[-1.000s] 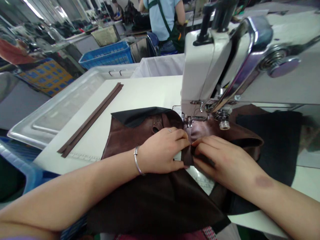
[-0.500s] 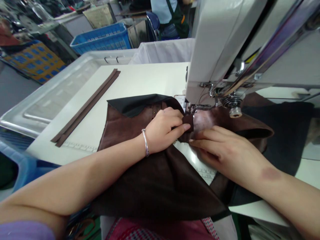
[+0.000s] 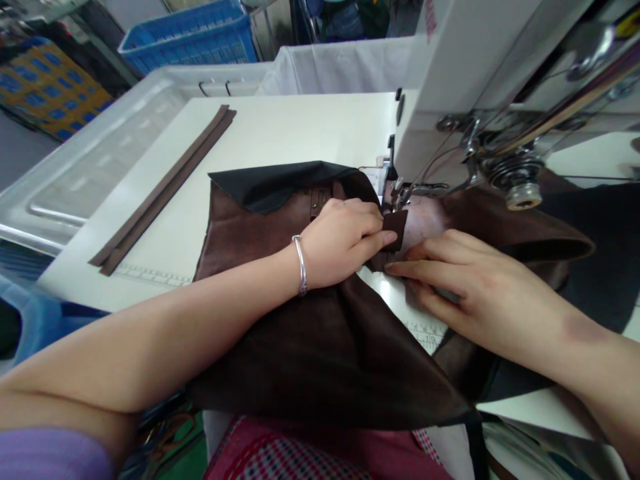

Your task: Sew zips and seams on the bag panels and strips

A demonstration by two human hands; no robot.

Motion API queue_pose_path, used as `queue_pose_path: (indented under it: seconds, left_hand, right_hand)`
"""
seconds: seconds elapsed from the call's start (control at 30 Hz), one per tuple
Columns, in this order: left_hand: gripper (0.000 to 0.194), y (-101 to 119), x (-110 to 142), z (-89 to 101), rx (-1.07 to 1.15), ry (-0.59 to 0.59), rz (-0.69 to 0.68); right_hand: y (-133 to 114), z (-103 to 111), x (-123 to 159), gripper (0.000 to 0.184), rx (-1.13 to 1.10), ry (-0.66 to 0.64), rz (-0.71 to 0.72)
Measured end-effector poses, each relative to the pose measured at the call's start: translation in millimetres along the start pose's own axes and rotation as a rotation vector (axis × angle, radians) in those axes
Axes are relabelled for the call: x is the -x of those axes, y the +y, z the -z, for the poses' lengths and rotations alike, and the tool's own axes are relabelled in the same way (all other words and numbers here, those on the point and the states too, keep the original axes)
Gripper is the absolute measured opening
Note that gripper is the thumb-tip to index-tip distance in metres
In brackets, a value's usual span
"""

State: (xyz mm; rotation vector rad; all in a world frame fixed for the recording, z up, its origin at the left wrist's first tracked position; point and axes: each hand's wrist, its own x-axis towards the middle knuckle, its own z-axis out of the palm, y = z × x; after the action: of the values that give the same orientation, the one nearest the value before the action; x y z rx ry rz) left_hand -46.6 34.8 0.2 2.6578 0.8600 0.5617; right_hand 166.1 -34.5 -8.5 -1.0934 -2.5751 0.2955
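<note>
A brown leather piece (image 3: 250, 233) with black lining lies on the white sewing table (image 3: 280, 133), running under the sewing machine (image 3: 480, 73). My left hand (image 3: 343, 240), a silver bangle on its wrist, pinches a small brown leather tab (image 3: 395, 228) just in front of the presser foot (image 3: 400, 193). My right hand (image 3: 475, 287) lies to the right of it, fingers stretched flat and pressing the leather down beside the tab.
Two long brown strips (image 3: 160, 190) lie on the table's left side. A metal tray (image 3: 90, 180) borders the table on the left, with a blue crate (image 3: 195, 33) behind it. A white cloth bin (image 3: 335, 63) stands at the back.
The view has dropped closer to the machine. My left hand has folded up the small tab and pinched it near the presser foot. My right hand's fingers have flattened out.
</note>
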Motion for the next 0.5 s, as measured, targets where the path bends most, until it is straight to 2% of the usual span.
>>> queue_pose_path:
  seconds: [0.33, 0.4, 0.5]
  left_hand:
    - [0.037, 2.7, -1.9, -0.6, -0.053, -0.040, 0.034]
    - [0.035, 3.1, 1.7, -0.6, -0.050, -0.031, 0.007]
    - [0.020, 2.8, 11.4, -1.2, -0.036, -0.036, -0.099]
  right_hand:
    - [1.3, 3.9, 0.7, 0.031, 0.008, -0.003, 0.020]
    - [0.8, 3.7, 2.2, 0.025, -0.027, 0.022, 0.004]
    - [0.3, 1.3, 4.9, 0.021, -0.069, 0.122, -0.060]
